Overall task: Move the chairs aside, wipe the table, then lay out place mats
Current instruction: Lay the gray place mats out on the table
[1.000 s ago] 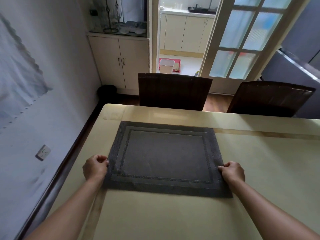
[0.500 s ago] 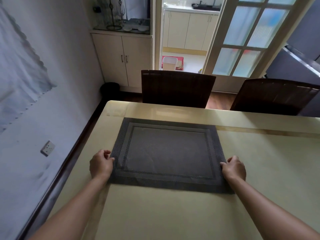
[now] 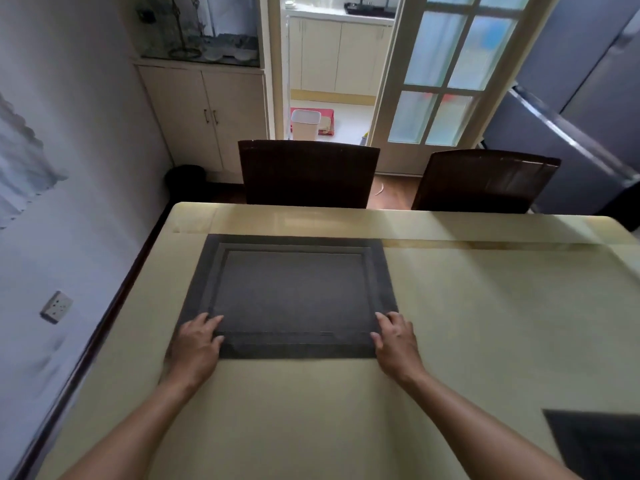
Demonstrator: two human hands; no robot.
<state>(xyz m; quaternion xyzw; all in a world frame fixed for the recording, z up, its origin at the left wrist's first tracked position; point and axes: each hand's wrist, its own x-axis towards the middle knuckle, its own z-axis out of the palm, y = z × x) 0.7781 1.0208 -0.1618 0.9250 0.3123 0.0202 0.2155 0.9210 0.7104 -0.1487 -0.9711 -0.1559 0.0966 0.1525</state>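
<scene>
The person's hands are now lying flat where, a second ago, they were curling round the near corners of the place mat (image 3: 294, 289). The left hand (image 3: 197, 344) is resting with its fingers spread straight over the near left corner. The right hand (image 3: 394, 341) is doing the same on the near right corner, pressing and not pinching.

Over that second the mat has been sliding away from the person. It is now lying flat on the left half of the desk (image 3: 485, 323), with its far edge near the far rim, in front of the left chair (image 3: 306, 173). Judging by the flattened fingers, the person is finishing the placing of this mat and is only smoothing or squaring it, so this setting is looking nearly done.

Two mats are showing: this one, and a second mat (image 3: 599, 441) at the near right, cut off by the frame. Two chairs are standing at the far side, the left one and the right chair (image 3: 485, 180). There are two hands and one desk.
</scene>
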